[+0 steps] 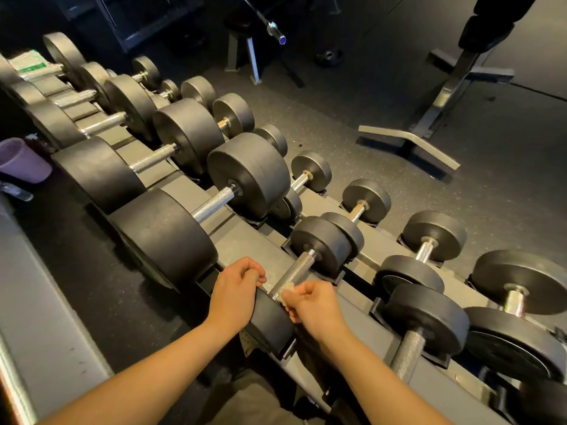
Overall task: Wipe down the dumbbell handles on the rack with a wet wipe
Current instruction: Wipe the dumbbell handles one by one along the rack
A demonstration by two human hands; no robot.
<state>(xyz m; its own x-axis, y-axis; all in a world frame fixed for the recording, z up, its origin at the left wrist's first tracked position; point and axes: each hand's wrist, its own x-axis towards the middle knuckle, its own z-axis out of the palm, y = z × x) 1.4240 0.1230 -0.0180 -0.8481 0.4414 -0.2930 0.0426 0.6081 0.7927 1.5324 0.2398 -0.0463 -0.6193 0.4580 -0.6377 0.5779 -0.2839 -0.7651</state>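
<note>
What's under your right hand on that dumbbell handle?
A white wet wipe, pinched by the right hand against the near end of the knurled handle. Where the handle meets the near weight head is covered by hand and wipe.

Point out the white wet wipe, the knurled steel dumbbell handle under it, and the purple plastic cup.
white wet wipe (287, 294): head view, crumpled visible edge.
knurled steel dumbbell handle (297, 271): head view, bare mid-shaft.
purple plastic cup (23, 162): head view, side wall.
</note>
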